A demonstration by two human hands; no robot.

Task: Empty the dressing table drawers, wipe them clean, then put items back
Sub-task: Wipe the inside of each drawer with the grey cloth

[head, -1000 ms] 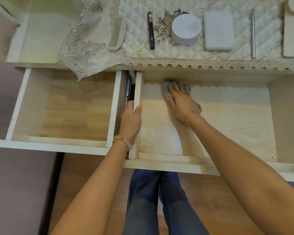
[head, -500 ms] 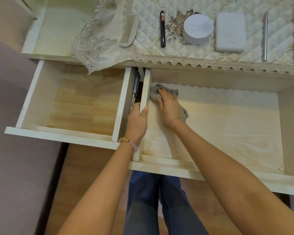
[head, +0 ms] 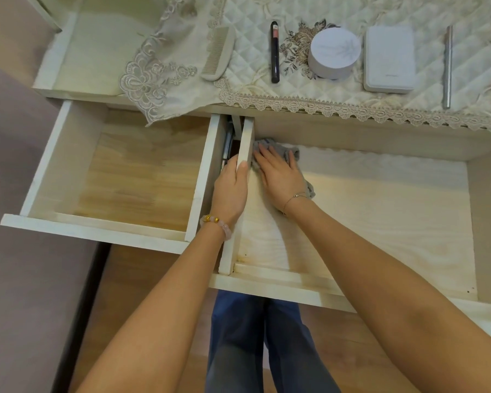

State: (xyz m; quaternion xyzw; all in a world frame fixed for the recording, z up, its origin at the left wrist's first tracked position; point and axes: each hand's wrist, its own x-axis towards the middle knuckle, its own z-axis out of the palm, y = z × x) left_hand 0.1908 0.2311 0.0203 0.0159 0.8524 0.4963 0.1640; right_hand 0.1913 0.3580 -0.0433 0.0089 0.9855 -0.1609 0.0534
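Two white drawers of the dressing table stand pulled out, both with bare wooden floors. My right hand (head: 279,175) lies flat, fingers straight, pressing a grey cloth (head: 294,154) onto the floor of the wide right drawer (head: 380,222), in its far left corner. My left hand (head: 231,191) grips the top of that drawer's left side wall (head: 245,146), thumb inside and fingers outside. The smaller left drawer (head: 142,180) lies to the left of both hands.
On the quilted, lace-edged cover (head: 295,106) of the tabletop lie a comb (head: 217,53), a black tube (head: 274,52), a round white box (head: 335,52), a flat white case (head: 389,59) and a metal rod (head: 447,66). My legs stand below the drawers on a wooden floor.
My right hand has slid the cloth leftward along the back of the right drawer, up to its left wall. My left hand has kept its grip on that wall.
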